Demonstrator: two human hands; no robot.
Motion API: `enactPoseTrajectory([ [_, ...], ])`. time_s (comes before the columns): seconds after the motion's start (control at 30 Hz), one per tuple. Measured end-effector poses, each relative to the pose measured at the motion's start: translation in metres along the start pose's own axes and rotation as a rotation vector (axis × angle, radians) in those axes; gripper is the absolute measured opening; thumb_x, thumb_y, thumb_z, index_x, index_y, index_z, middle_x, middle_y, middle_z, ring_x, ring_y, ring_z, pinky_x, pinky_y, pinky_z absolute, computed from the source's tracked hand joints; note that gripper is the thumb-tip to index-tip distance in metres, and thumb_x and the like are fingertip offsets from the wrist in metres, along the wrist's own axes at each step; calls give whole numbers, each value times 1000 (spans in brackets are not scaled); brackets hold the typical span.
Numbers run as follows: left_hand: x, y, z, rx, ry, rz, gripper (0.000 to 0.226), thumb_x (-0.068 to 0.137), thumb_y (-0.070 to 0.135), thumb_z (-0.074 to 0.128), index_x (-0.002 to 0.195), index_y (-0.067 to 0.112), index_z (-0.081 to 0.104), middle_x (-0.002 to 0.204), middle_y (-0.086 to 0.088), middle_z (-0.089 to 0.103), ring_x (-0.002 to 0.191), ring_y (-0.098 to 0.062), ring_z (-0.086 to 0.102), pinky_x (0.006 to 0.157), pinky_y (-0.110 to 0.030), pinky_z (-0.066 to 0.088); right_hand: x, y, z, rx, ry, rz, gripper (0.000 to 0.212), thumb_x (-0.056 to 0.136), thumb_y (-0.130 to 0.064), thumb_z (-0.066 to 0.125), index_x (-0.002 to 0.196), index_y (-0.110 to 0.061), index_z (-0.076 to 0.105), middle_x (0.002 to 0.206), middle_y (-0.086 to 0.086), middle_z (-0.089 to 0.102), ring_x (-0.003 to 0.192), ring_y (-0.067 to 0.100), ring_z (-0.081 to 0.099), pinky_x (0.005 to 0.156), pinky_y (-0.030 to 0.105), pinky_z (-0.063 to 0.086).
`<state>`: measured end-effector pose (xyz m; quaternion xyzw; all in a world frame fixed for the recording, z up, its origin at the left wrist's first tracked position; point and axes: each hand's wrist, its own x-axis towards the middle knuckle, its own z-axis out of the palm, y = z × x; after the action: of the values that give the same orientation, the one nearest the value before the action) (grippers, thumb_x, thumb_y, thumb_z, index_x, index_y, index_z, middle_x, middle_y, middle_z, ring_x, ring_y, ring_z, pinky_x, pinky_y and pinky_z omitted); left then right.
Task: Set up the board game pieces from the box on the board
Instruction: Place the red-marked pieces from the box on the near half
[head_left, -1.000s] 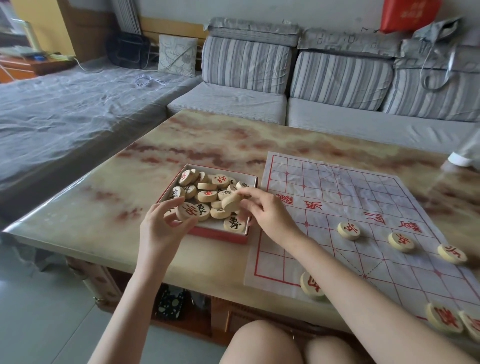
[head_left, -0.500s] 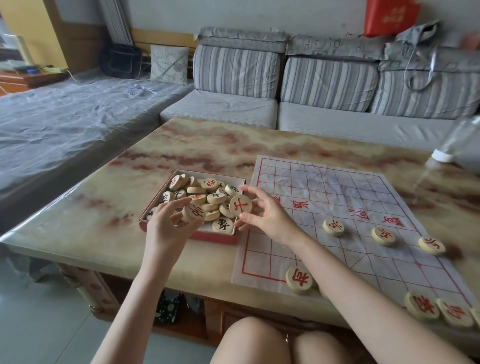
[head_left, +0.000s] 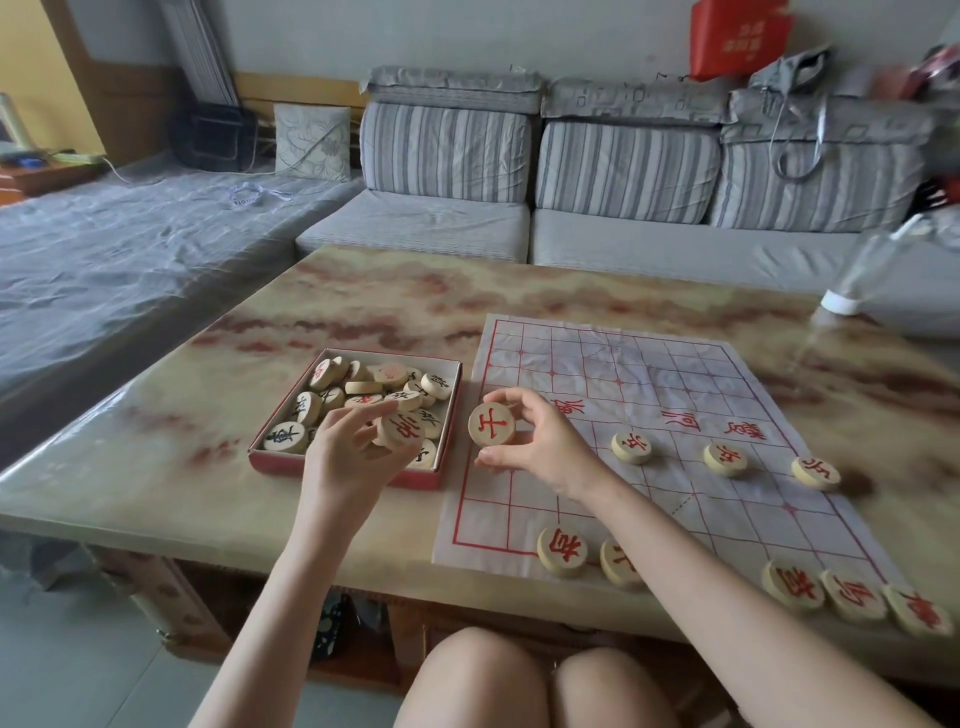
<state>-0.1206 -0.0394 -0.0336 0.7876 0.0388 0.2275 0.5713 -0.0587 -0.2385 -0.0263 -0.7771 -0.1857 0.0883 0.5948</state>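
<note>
A red shallow box (head_left: 343, 475) holds several round wooden chess pieces with red or black characters. To its right lies the paper board (head_left: 691, 374) with a red grid. My right hand (head_left: 540, 441) pinches a red-character piece (head_left: 492, 424) upright over the board's left edge. My left hand (head_left: 343, 457) holds another red-character piece (head_left: 400, 429) above the box's near right corner. Three pieces (head_left: 725, 459) stand in a row on the board's middle. Several more pieces (head_left: 562, 551) line its near edge.
The marble-patterned table (head_left: 156, 426) carries the box and board. A clear plastic bottle (head_left: 857, 280) lies at the far right. A grey striped sofa (head_left: 623, 171) runs behind the table, with a covered seat (head_left: 104, 260) on the left. My knees (head_left: 519, 680) are under the near edge.
My right hand has carried its red piece out of the box to the board's left edge. My left hand has lifted a piece from the box. The camera has shifted left.
</note>
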Motion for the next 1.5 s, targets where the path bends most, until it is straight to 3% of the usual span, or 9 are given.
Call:
enactPoseTrajectory([
  [0.1,-3,3,11,-3,-45,-2,46,67,5,78,109,19,66,113,3,62,96,-10,64,71,-3,50,-13,0,-14,-9,16,6,50,70,0,76,108,-24,53,109,-2,56,101,23,58,72,35,58],
  [0.3,-17,17,42,33,-149,3,45,66,9,80,106,21,65,98,14,65,93,-3,63,69,-6,51,-54,5,-60,-214,79,32,49,71,-18,79,112,-27,54,110,-5,58,97,8,58,82,18,48],
  [0.43,-29,24,65,19,-239,-7,54,64,14,82,113,23,61,104,5,64,86,1,65,72,-9,53,-89,15,-92,-298,133,95,50,70,-25,79,113,-30,55,112,-6,58,98,7,58,84,20,47],
  [0.57,-39,28,85,43,-290,0,52,64,14,82,112,21,64,113,0,60,97,-13,64,74,-9,53,-119,24,-113,-347,170,137,48,72,-26,78,114,-33,55,110,-10,58,98,11,56,86,23,45],
  [0.8,-59,39,120,62,-368,13,45,64,12,82,104,22,65,101,2,68,93,-10,65,79,-18,55,-170,40,-141,-548,172,239,51,77,-30,73,122,-39,50,112,-21,38,119,8,39,104,27,29],
  [0.97,-78,48,146,205,-453,101,43,65,33,79,105,32,64,97,13,60,95,-1,53,78,-5,35,-186,48,-145,-657,203,259,50,75,-33,73,119,-41,50,105,-21,35,115,13,39,94,25,29],
  [1.07,-89,56,161,257,-483,141,43,66,36,78,107,33,63,97,19,50,99,-4,45,91,-21,35,-187,49,-146,-685,207,233,50,74,-35,75,118,-41,51,102,-27,34,114,13,39,94,25,31],
  [1.23,-100,57,179,368,-532,206,45,70,41,74,112,33,61,87,39,25,92,3,19,98,-27,26,-186,53,-142,-659,208,253,49,71,-41,75,115,-44,52,104,-18,36,113,15,38,102,34,35],
  [1.5,-101,41,188,515,-547,333,53,69,58,66,116,35,60,109,14,54,121,-6,31,92,-26,14,-183,50,-137,-742,186,184,46,79,-34,69,122,-32,52,93,-33,28,103,5,23,94,24,23],
])
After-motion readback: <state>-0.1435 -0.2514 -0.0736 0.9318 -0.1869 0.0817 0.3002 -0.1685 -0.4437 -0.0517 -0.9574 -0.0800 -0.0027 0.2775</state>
